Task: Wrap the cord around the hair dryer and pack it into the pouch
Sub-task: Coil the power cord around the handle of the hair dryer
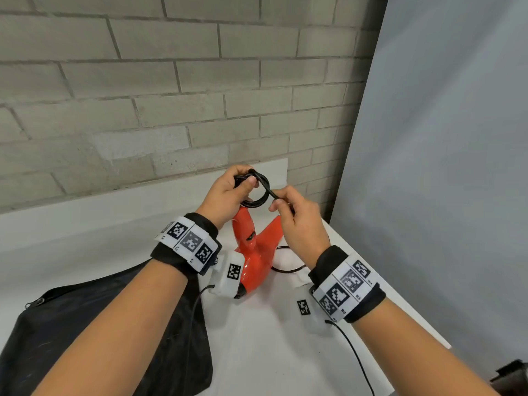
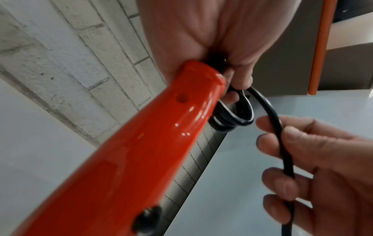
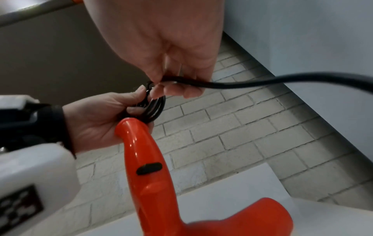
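Note:
An orange hair dryer (image 1: pixel 253 247) stands on the white table with its handle end up (image 2: pixel 141 143) (image 3: pixel 147 159). My left hand (image 1: pixel 231 190) grips a small coil of its black cord (image 1: pixel 257 192) just above the handle end (image 2: pixel 232 115) (image 3: pixel 153 107). My right hand (image 1: pixel 288 207) pinches the free run of cord (image 2: pixel 282 151) beside the coil, where the cord (image 3: pixel 242 83) trails off to the right. A black zippered pouch (image 1: pixel 85 324) lies flat at the lower left, under my left forearm.
The white table (image 1: pixel 271 352) sits in a corner, with a grey brick wall (image 1: pixel 171 95) behind and a pale panel (image 1: pixel 443 167) on the right. Slack cord loops on the table behind the dryer. Thin sensor cables hang from both wristbands.

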Demonstrator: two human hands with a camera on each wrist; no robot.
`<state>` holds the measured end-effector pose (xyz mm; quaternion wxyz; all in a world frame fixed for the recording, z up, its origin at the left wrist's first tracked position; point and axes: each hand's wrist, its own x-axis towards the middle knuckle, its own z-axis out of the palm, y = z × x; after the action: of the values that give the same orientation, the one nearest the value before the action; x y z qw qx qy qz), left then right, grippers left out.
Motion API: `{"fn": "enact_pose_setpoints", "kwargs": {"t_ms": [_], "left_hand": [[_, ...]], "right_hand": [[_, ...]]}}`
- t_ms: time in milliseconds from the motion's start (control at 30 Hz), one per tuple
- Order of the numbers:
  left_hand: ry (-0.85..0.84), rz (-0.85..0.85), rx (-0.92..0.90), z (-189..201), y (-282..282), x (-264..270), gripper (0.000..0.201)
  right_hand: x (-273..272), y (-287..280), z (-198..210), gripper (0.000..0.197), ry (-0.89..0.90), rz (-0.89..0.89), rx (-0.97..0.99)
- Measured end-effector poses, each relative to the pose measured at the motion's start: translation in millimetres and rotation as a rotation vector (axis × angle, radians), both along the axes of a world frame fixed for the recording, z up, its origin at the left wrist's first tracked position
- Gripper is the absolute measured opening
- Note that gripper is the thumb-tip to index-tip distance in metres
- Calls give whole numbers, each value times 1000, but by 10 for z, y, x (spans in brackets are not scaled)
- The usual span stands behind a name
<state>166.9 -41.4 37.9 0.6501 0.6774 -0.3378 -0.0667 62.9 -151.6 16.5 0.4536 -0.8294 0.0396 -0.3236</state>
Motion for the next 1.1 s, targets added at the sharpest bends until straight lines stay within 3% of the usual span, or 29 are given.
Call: {"fn": "enact_pose_setpoints", "kwargs": {"t_ms": [300, 467, 633, 733, 800, 867, 967, 1100], "left_hand": [[102, -6, -31, 41, -7, -5, 15], [23, 38, 41, 37, -36, -32, 10], [-1, 84, 64, 19, -25, 14, 7], [-3, 104, 75, 13, -14, 37, 7], [4, 106, 66, 10, -13, 32, 8], [15, 96, 49, 16, -23, 12, 8], [19, 99, 34, 26, -39, -4, 8], [-1, 125, 35, 16, -65, -13, 9]], "right_hand": [[77, 115, -162, 14, 9, -30, -38], [72, 120, -195, 12, 10, -28, 3], [-36, -59, -139, 17, 138, 47, -47], [-45, -383, -149, 22, 172, -62, 36], [15, -650, -282, 19, 282, -133, 103], [84, -861, -515, 17, 503, -142, 54], [163, -1008, -886, 26, 804, -103, -250], [235, -975, -1087, 45, 1053, -62, -564]]}}
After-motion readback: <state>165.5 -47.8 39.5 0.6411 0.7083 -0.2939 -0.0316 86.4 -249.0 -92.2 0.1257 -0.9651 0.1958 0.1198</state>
